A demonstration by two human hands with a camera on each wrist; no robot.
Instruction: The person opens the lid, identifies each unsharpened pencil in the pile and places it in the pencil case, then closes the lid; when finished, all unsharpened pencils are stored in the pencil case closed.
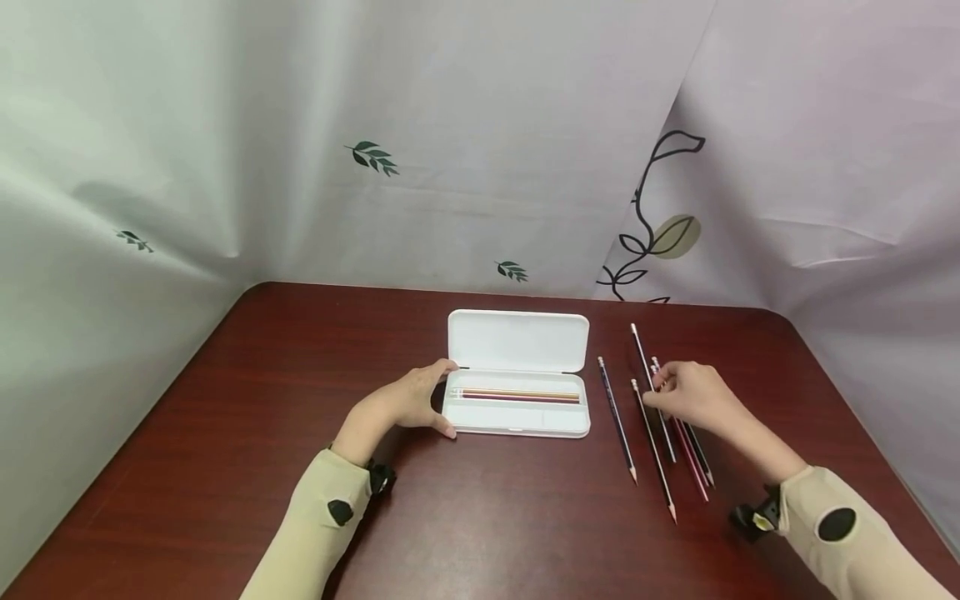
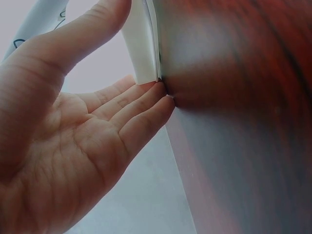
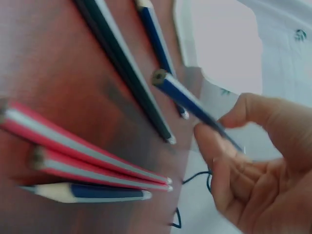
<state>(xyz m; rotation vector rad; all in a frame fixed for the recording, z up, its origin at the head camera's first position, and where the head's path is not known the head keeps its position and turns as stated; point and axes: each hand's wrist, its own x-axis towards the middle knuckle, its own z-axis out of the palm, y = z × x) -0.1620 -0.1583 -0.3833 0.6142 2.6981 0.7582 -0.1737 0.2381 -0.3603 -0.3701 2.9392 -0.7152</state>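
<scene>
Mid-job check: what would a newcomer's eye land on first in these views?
Probably the open white case near the middle of the dark red table, with slim pencils lying in it and the left hand touching its left end. Next, the right hand, pinching a blue pencil over the loose pencils to the right of the case.
</scene>
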